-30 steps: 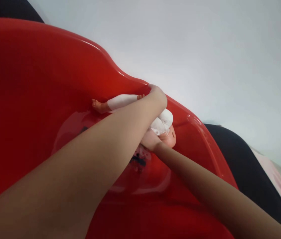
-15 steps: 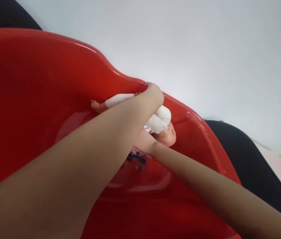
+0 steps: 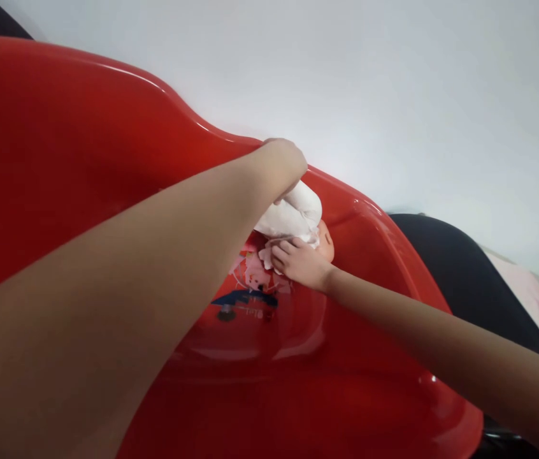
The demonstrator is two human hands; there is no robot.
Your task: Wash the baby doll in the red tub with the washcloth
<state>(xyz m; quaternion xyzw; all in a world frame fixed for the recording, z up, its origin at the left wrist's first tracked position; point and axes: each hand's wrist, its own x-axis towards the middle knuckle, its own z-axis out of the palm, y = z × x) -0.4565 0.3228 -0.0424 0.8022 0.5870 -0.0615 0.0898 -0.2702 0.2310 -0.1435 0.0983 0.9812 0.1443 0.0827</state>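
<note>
A doll (image 3: 295,207) in white clothes lies on its side in a red plastic tub (image 3: 121,134), partly hidden by my left forearm. My left hand (image 3: 288,156) curls over the doll's body beside the tub's far rim; its fingers are mostly out of sight. Close to the doll's head (image 3: 327,243), my right hand (image 3: 302,261) has bent fingers on a thin pale cloth (image 3: 265,256). Whether this cloth is part of the doll's clothing, I cannot tell.
Pink and dark-blue printed pictures (image 3: 250,296) show on the tub floor. Behind the tub stands a white wall (image 3: 417,95). A black rounded surface (image 3: 446,255) lies beyond its right end, with pink fabric (image 3: 532,293) farther right.
My right hand has shifted right and up, out from behind my left forearm, and its fingers now show on the pale cloth. The doll's lower leg and foot have become hidden.
</note>
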